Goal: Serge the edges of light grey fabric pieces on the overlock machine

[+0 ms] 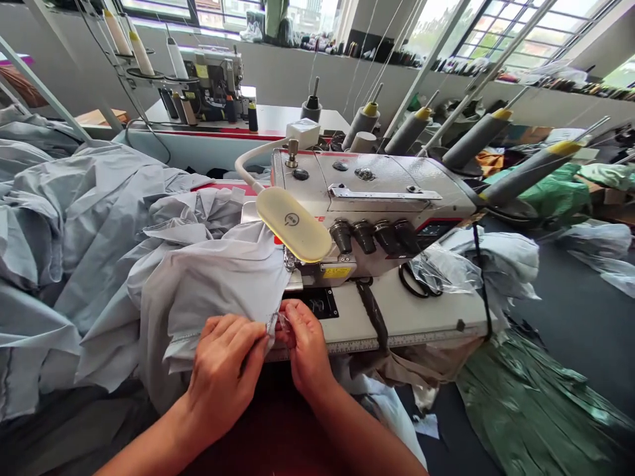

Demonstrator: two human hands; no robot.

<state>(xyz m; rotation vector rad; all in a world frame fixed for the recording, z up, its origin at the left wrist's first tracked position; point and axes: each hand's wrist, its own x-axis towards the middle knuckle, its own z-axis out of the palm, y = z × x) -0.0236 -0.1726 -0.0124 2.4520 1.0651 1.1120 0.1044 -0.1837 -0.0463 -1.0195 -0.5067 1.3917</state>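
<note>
A: How far along, roughly?

B: Partway, at a guess. Dark stitching (272, 324) visible on the pinched edge of the grey cloth (213, 277), so probably sewn there at least. No telling how much left, with most of it bunched in folds.

A: Whereabouts, exactly?

B: Over the front left part of the desk (431, 317), drooping past the front edge, left of the sewing machine's (387, 178) front. Near the presser foot (289, 259), but can't tell if under it, with the lamp (292, 221) hanging right above.

A: And the grip?

B: Closed on both sides. Left hand (225, 363): thumb and fingers pinching the edge. Right hand (307, 337): pinched on the same bit, wispy thread (282, 320) at the fingertips. So 2 hands, 1 spot, by the desk's front edge.

A: Anything else around?

B: Big grey heap (94, 198) past the left edge. Finished or not? Can't tell.
</note>
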